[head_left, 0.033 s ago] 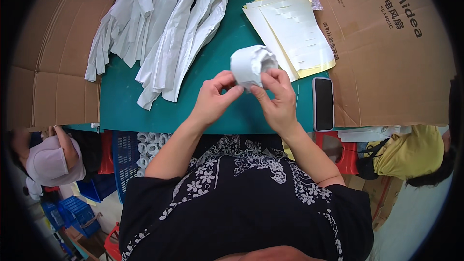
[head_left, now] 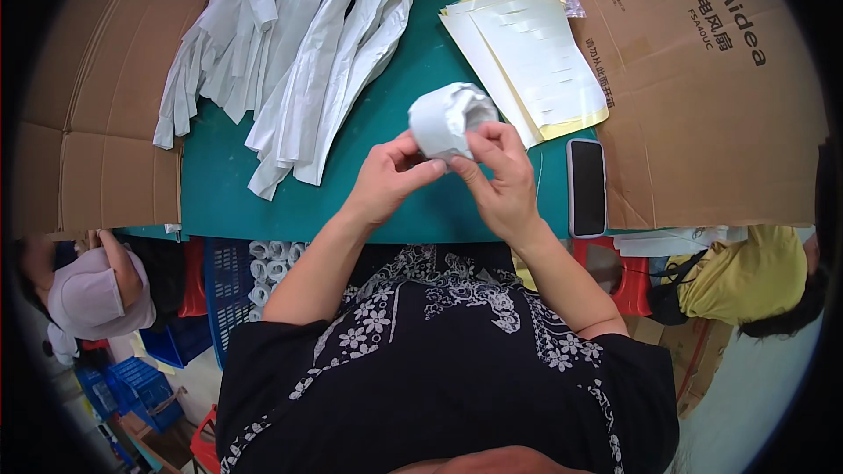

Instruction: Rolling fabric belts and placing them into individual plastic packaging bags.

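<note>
Above the green table (head_left: pixel 395 202) I hold a rolled-up white strip (head_left: pixel 442 121), a short hollow ring with a crumpled edge on its right. My left hand (head_left: pixel 392 177) grips its lower left side, with thumb and fingers closed on it. My right hand (head_left: pixel 500 174) pinches the wall near the opening, thumb underneath and fingers at the rim. Beyond my left hand lies a heap of long white strips (head_left: pixel 325 61). Back right of the roll is a stack of white label sheets (head_left: pixel 549 61) with yellow backing.
A phone (head_left: pixel 587 186) lies right of my hand. Cardboard walls (head_left: pixel 694 140) flank the table. Below at left, a blue basket (head_left: pixel 230 276) stands beside several white rolls (head_left: pixel 270 270). One person (head_left: pixel 97 290) is at far left, another in yellow (head_left: pixel 746 276) at far right.
The white roll has shifted slightly left and turned a little, its opening showing more. My right hand has moved slightly left with it.
</note>
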Tool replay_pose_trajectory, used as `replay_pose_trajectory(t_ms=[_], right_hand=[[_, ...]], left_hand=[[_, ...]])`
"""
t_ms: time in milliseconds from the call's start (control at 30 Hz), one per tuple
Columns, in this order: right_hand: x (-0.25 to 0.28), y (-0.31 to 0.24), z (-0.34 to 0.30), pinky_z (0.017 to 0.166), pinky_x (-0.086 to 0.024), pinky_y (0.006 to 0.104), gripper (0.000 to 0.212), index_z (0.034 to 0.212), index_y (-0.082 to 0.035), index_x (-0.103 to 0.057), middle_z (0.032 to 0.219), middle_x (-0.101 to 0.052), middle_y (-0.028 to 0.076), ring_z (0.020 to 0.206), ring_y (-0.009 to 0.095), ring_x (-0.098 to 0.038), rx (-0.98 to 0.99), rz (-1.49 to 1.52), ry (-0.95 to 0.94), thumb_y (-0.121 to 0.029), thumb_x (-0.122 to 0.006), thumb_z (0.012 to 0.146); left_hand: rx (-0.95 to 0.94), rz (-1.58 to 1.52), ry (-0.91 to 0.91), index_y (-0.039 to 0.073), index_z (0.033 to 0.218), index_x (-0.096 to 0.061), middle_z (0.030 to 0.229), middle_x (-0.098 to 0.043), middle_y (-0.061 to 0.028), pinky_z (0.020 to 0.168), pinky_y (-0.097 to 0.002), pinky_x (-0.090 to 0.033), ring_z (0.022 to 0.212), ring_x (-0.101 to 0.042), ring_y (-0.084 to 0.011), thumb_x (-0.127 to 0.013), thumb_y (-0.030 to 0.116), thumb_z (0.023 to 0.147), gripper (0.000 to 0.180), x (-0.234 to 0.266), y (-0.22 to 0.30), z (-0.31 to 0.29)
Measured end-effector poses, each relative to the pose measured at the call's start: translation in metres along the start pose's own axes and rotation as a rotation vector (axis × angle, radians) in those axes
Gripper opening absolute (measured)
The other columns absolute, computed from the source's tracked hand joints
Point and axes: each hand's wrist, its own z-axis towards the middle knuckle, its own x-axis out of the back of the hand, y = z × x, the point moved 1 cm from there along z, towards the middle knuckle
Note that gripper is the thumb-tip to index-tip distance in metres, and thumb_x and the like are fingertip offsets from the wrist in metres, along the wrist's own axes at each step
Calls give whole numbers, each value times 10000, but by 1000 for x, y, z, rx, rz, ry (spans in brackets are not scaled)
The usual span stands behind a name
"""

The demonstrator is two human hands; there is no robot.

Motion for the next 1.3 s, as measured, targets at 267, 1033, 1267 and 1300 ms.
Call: replay_pose_trajectory(t_ms=[267, 1033, 1267, 1300], right_hand=[[-4, -8, 10, 825, -484, 304, 443, 1037, 2, -515, 1088, -420, 102, 1013, 189, -528, -150, 289, -90, -79, -771, 685], [5, 0, 15, 684, -488, 249, 219, 960, -31, -654, 890, -662, 85, 776, 167, -636, -222, -111, -386, -105, -669, 755], [18, 19, 21, 620, -474, 269, 252, 970, -49, -673, 753, -650, 77, 654, 136, -598, -419, 165, -693, -219, -657, 786], [20, 17, 22, 611, -463, 253, 229, 965, -18, -666, 752, -639, 46, 659, 105, -568, -469, 219, -733, -181, -640, 806]], left_hand=[[-37, -578, -168, 48, 1260, -464, 1192, -546, -64, 965, -366, -399, 1099, -523, -203, -704, 160, 786, 543, 1, -30, 1], [-774, 1205, -116, 123, 904, -682, 872, -623, -9, 810, -337, -378, 890, -536, -204, -728, 96, 638, 271, 4, 45, 12], [-909, 1130, -293, 117, 864, -685, 849, -634, 1, 782, -335, -411, 838, -572, -191, -706, 73, 648, 221, 8, 28, 13], [-910, 998, -327, 97, 897, -683, 867, -634, -20, 773, -337, -427, 837, -576, -211, -700, 47, 639, 263, 11, 23, 11]])
